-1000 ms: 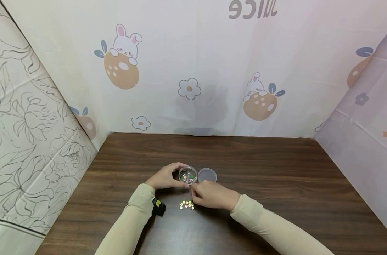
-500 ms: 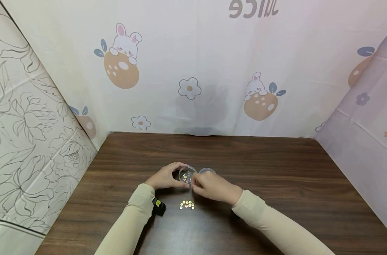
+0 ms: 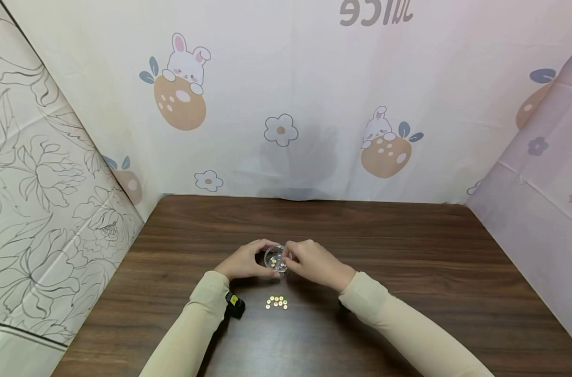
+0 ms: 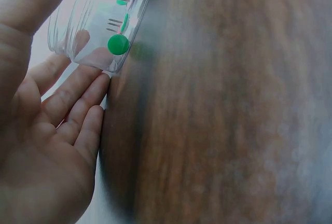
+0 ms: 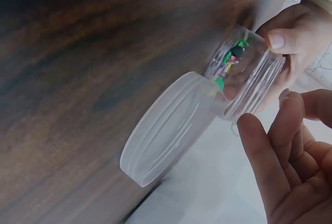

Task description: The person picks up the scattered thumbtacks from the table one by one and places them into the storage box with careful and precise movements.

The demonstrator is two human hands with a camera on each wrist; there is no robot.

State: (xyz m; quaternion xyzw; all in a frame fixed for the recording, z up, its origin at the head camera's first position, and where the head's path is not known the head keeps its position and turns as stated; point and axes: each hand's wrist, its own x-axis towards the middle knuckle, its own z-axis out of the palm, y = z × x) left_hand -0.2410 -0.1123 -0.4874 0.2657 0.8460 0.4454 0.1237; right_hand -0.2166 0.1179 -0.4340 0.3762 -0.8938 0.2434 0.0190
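A clear round jar (image 3: 271,268) stands on the table, gripped between the thumb and fingers of my left hand (image 3: 244,262). Small coloured push pins lie inside; one green pin (image 4: 118,44) shows through the jar wall in the left wrist view. My right hand (image 3: 319,265) is at the jar's right rim. In the right wrist view its fingertips stand slightly apart by the jar mouth, and no pin shows between them. Beside the jar lies a clear lid (image 5: 166,125), hidden by my right hand in the head view. Several gold-coloured pins (image 3: 276,299) form an arch nearer me.
The brown wooden table (image 3: 408,251) meets a printed curtain (image 3: 286,68) at its back edge. A black wrist device (image 3: 236,306) with a yellow mark sits at my left cuff, left of the gold-coloured pins.
My right hand has moved up and away from me, from near the gold-coloured pins to the jar's rim, and now covers the lid. My left hand and the jar have stayed put.
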